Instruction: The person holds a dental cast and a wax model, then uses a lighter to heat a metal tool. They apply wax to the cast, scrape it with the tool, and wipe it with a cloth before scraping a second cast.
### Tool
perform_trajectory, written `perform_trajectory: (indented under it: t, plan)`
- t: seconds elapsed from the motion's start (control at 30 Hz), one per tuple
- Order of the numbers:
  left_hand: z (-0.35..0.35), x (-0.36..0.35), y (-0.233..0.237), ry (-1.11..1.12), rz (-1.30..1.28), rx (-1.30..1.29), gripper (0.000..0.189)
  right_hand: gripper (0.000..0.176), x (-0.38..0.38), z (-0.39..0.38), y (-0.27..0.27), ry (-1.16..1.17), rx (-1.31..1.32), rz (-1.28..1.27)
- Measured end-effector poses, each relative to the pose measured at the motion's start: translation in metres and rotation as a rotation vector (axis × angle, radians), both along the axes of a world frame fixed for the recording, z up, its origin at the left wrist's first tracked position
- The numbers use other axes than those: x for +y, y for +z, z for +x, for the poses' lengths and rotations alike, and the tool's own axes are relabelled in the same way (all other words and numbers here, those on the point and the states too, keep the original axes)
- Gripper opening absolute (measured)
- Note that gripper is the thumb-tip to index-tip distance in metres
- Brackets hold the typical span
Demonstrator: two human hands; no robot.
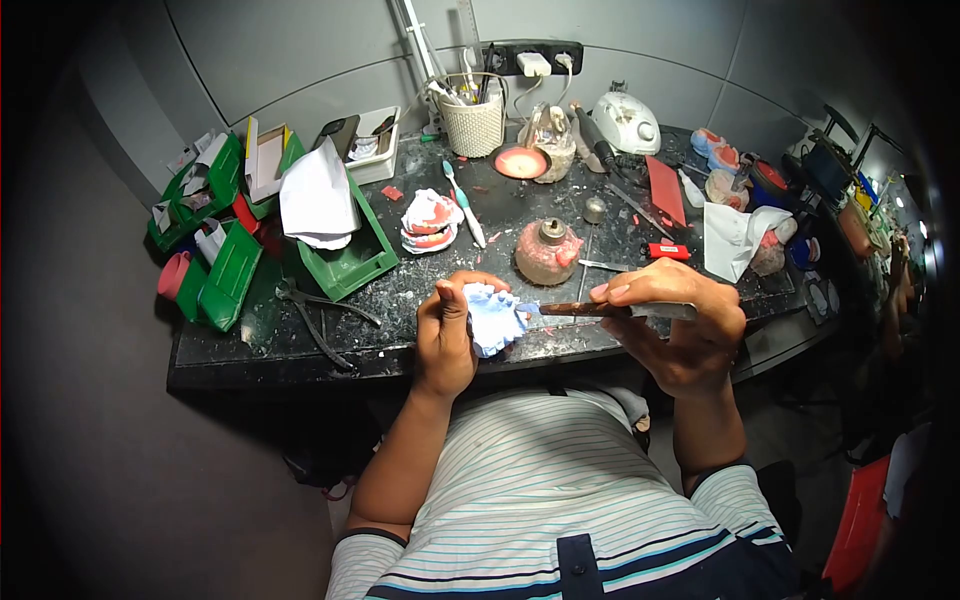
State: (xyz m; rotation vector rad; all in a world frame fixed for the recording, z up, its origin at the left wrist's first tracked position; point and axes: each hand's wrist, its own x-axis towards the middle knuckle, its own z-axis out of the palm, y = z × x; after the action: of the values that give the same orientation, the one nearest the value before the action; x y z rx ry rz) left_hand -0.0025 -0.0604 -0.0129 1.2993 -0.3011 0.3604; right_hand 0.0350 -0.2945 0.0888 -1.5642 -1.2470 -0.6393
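Note:
My left hand (446, 340) is closed around a pale blue dental cast (494, 322), thumb up along its near side, with the cast's toothed edge turned to the right. My right hand (685, 318) grips a brown-handled wax knife (575, 309) between thumb and fingers. Held nearly level, the knife points left, and its tip is right at the cast's toothed edge. Both hands are over the bench's front edge. Just beyond them stands a glass spirit burner (548, 258) with pink wax on it.
Green bins (345, 265) and pliers (320, 325) are at the left. Behind the cast lie a toothbrush (464, 205) and a denture model (431, 222). A pink wax sheet (665, 190), a red lighter (668, 251) and white paper (737, 240) lie to the right.

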Motion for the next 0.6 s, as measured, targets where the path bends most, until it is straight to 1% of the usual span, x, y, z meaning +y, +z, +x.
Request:
perform_trajectory:
  t: [0.2,0.27,0.57,0.6]
  plan:
    - [-0.0016,-0.0033,0.0036,0.014,-0.047,0.020,0.069,0.027,0.0008,-0.0005,0.0010,-0.004,-0.023,-0.007]
    - [-0.0017,-0.0038,0.0041,0.012,-0.074,0.023,0.064,0.027,0.0005,-0.0014,0.0023,-0.002,-0.042,-0.008]
    - [-0.0020,-0.0041,0.0052,0.027,-0.065,0.021,0.065,0.028,-0.0014,-0.0045,0.0069,-0.007,-0.052,-0.073]
    - [-0.0027,-0.0035,0.0054,0.008,-0.080,0.043,0.066,0.023,-0.0006,-0.0042,0.0062,-0.022,-0.069,-0.073]
